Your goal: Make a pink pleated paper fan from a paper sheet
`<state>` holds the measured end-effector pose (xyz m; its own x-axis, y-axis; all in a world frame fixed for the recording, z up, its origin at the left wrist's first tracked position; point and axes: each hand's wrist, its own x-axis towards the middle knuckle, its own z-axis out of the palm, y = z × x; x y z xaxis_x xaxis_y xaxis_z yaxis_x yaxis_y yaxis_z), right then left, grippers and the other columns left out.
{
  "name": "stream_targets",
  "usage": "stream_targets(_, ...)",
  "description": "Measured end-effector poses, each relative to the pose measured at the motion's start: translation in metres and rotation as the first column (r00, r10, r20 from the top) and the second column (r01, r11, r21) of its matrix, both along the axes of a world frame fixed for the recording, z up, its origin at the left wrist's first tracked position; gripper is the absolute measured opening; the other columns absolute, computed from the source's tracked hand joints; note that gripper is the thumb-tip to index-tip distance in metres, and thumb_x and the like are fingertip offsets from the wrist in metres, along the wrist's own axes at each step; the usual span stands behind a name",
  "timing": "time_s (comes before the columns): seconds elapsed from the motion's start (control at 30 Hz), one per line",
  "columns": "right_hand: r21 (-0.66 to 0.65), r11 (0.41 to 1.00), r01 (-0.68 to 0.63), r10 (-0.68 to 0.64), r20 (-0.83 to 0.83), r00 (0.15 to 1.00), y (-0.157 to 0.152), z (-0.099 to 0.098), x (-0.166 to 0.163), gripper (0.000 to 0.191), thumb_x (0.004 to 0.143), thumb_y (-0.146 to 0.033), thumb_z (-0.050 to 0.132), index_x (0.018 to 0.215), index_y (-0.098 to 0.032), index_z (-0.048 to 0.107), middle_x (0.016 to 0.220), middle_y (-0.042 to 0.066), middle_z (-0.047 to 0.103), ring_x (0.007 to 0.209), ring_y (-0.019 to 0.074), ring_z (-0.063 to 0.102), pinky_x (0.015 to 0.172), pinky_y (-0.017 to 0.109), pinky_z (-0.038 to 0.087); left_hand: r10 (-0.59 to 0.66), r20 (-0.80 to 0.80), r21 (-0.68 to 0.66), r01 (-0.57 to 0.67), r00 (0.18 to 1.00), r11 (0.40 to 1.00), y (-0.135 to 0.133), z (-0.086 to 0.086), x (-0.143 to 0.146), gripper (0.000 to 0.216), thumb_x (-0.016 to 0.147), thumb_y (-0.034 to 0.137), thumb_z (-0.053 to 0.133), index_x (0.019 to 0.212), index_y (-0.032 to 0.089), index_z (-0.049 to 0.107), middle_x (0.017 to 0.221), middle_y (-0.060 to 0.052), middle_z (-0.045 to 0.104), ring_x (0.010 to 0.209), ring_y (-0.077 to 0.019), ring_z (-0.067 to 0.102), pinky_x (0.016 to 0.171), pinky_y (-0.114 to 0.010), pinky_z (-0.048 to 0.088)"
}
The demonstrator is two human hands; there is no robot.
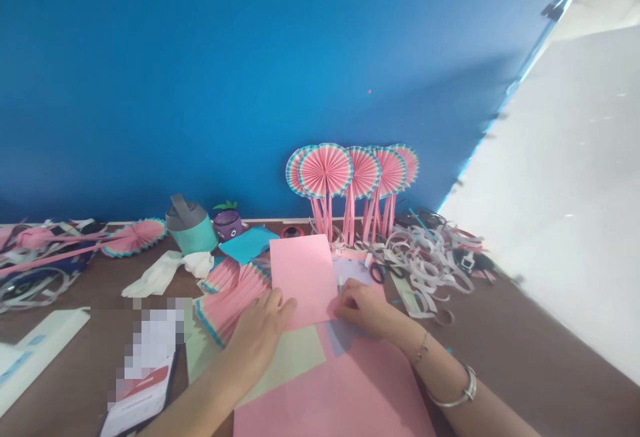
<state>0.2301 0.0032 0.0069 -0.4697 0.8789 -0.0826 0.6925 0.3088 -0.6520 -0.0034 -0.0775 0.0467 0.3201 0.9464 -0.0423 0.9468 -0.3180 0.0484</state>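
A plain pink sheet of paper (303, 277) lies in front of me, over other coloured sheets. My left hand (265, 320) is closed at the sheet's lower left edge, its thumb over the paper. At the lower right edge my right hand (364, 307) has its fingers curled in a pinch on the paper. Pleated pink paper (233, 297) with blue-striped edges sits just beyond my left hand. Beneath my wrists are a pale green sheet (293, 357) and a larger pink sheet (335, 403). Scissors (379, 273) rest beyond my right hand, partly hidden among scraps.
Several finished pink paper fans (326, 171) stand against the blue panel (225, 77). Curled white paper strips (425, 257) pile up at right. Toward the left are a teal cup (191, 227), a purple pot (229, 223), a crumpled tissue (167, 270) and a phone (143, 403).
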Motion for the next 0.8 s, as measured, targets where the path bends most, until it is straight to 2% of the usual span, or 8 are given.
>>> stream_targets(0.1, 0.031, 0.999, -0.016, 0.016, -0.006, 1.000, 0.000, -0.002, 0.001, 0.029, 0.075, -0.019, 0.057, 0.053, -0.018, 0.038, 0.077, 0.001, 0.049, 0.064, 0.0115, 0.048, 0.061, 0.026, 0.037, -0.148, -0.016, 0.011, 0.148, 0.989, 0.989, -0.006, -0.001, 0.011, 0.048, 0.079, -0.005, 0.033, 0.113, 0.022, 0.055, 0.101, -0.005, 0.060, 0.091, -0.0196, 0.056, 0.075, -0.030, 0.044)
stream_targets(0.2, 0.059, 0.998, -0.026, 0.026, -0.006, 1.000, 0.000, -0.003, 0.001, 0.029, 0.074, -0.018, 0.057, 0.052, -0.018, 0.038, 0.076, 0.001, 0.049, 0.064, 0.0120, 0.048, 0.062, 0.026, 0.037, -0.285, -0.131, 0.133, 0.302, 0.949, 0.944, -0.014, -0.021, 0.021, 0.056, 0.076, -0.007, 0.034, 0.125, 0.015, 0.050, 0.105, -0.009, 0.062, 0.095, -0.0215, 0.057, 0.079, -0.034, 0.045)
stream_targets(0.23, 0.062, 0.998, -0.026, 0.027, -0.006, 1.000, 0.000, -0.003, 0.001, 0.028, 0.074, -0.017, 0.057, 0.053, -0.018, 0.038, 0.076, 0.001, 0.050, 0.065, 0.0122, 0.048, 0.063, 0.027, 0.038, -0.288, -0.170, 0.169, 0.316, 0.942, 0.934, -0.016, -0.029, 0.025, 0.056, 0.075, -0.007, 0.035, 0.126, 0.013, 0.050, 0.103, -0.010, 0.063, 0.092, -0.0221, 0.057, 0.077, -0.035, 0.046)
stream_targets(0.3, 0.063, 0.998, -0.027, 0.028, -0.010, 1.000, 0.000, -0.005, 0.002, 0.028, 0.075, -0.018, 0.057, 0.053, -0.018, 0.039, 0.077, 0.001, 0.050, 0.065, 0.0124, 0.049, 0.063, 0.027, 0.038, -0.209, -0.216, 0.233, 0.258, 0.954, 0.938, -0.021, -0.045, 0.030, 0.055, 0.073, -0.006, 0.036, 0.124, 0.010, 0.051, 0.097, -0.010, 0.063, 0.085, -0.0228, 0.058, 0.073, -0.037, 0.048)
stream_targets(0.4, 0.064, 0.998, -0.030, 0.031, -0.020, 0.999, 0.000, -0.008, 0.003, 0.029, 0.077, -0.022, 0.056, 0.054, -0.018, 0.039, 0.079, 0.001, 0.051, 0.065, 0.0123, 0.050, 0.062, 0.027, 0.038, -0.167, -0.254, 0.306, 0.243, 0.953, 0.920, -0.027, -0.058, 0.035, 0.055, 0.073, -0.002, 0.039, 0.126, 0.008, 0.051, 0.096, -0.011, 0.062, 0.084, -0.0237, 0.057, 0.071, -0.039, 0.049)
stream_targets(0.5, 0.068, 0.997, -0.044, 0.046, -0.023, 0.999, 0.001, -0.011, 0.004, 0.030, 0.079, -0.022, 0.055, 0.054, -0.019, 0.038, 0.079, 0.001, 0.050, 0.065, 0.0121, 0.049, 0.063, 0.027, 0.039, -0.168, -0.296, 0.280, 0.254, 0.940, 0.926, -0.028, -0.059, 0.037, 0.050, 0.074, 0.003, 0.048, 0.122, 0.011, 0.057, 0.096, -0.011, 0.061, 0.081, -0.0235, 0.055, 0.066, -0.037, 0.049)
stream_targets(0.67, 0.092, 0.994, -0.057, 0.058, -0.011, 0.998, 0.000, -0.009, 0.005, 0.031, 0.079, -0.018, 0.054, 0.054, -0.019, 0.036, 0.079, 0.001, 0.050, 0.067, 0.0123, 0.050, 0.065, 0.026, 0.039, -0.221, -0.314, 0.254, 0.306, 0.923, 0.917, -0.028, -0.060, 0.041, 0.023, 0.082, 0.020, 0.058, 0.102, 0.015, 0.069, 0.109, -0.014, 0.059, 0.086, -0.0253, 0.053, 0.066, -0.038, 0.047)
stream_targets(0.8, 0.095, 0.994, -0.049, 0.048, 0.005, 0.999, -0.002, -0.005, 0.003, 0.029, 0.079, -0.015, 0.053, 0.054, -0.019, 0.038, 0.079, 0.001, 0.051, 0.068, 0.0123, 0.050, 0.065, 0.026, 0.040, -0.179, -0.280, 0.322, 0.267, 0.943, 0.908, -0.029, -0.064, 0.041, 0.030, 0.087, 0.027, 0.054, 0.112, 0.014, 0.065, 0.107, -0.014, 0.060, 0.087, -0.0253, 0.052, 0.066, -0.039, 0.046)
